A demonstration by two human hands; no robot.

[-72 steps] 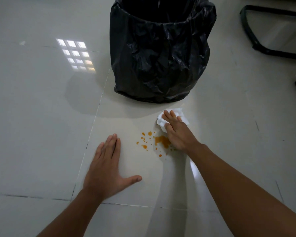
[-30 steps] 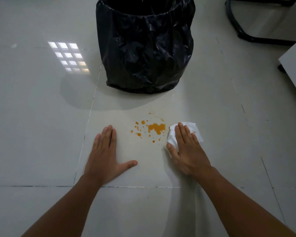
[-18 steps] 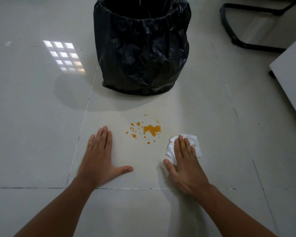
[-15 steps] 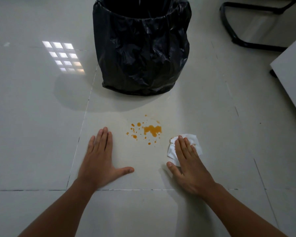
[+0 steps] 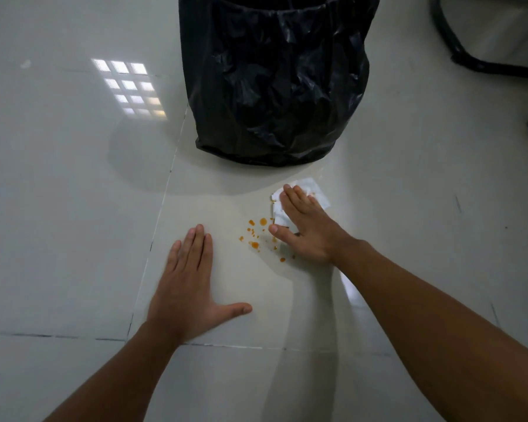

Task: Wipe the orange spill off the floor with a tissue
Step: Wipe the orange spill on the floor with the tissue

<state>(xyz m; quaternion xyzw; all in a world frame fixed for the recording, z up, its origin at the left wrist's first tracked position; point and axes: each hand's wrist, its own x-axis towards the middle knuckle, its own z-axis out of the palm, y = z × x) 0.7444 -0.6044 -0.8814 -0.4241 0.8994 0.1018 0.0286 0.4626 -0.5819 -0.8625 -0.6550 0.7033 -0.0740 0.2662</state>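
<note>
our right hand (image 5: 308,229), fingers (image 5: 296,199) flat together, presses the tissue (image 5: 313,190) onto the orange spill (image 5: 255,236); our left hand (image 5: 186,287), fingers together and thumb splayed, braces on the floor (image 5: 73,208).

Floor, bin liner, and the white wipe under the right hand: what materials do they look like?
Floor: glossy glazed tile, probably ceramic or porcelain; it mirrors a window grid and shows thin grout lines.
Bin liner: thin black plastic film, crinkled, with a soft sheen.
Tissue: matte white paper, soft and creased, pressed flat under the right hand.
</note>
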